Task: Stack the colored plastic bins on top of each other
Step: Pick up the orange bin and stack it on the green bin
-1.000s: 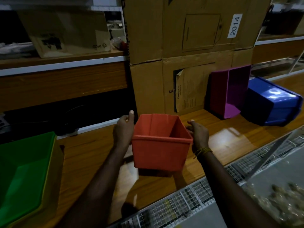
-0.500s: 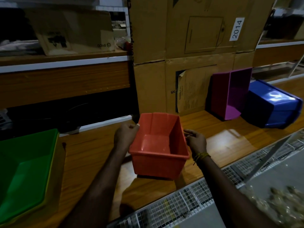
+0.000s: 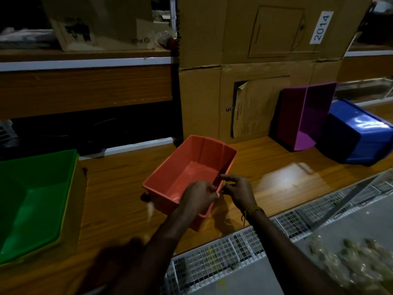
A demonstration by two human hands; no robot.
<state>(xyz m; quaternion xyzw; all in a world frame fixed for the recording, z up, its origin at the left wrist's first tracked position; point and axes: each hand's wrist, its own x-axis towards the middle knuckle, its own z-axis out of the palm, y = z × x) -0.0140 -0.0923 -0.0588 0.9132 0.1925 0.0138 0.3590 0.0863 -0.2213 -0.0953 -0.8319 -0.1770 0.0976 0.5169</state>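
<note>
both hands (image 3: 219,193) gripping red bin (image 3: 187,171) rim

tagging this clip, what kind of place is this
Probably a storeroom or warehouse packing bench: stacked cardboard boxes with a 2014 label, wooden shelving, and plastic bins on a long wooden counter.

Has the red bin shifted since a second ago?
Yes. The red bin has turned and tilted; its long side now runs diagonally to the cardboard boxes, and both hands grip its near right corner.
</note>
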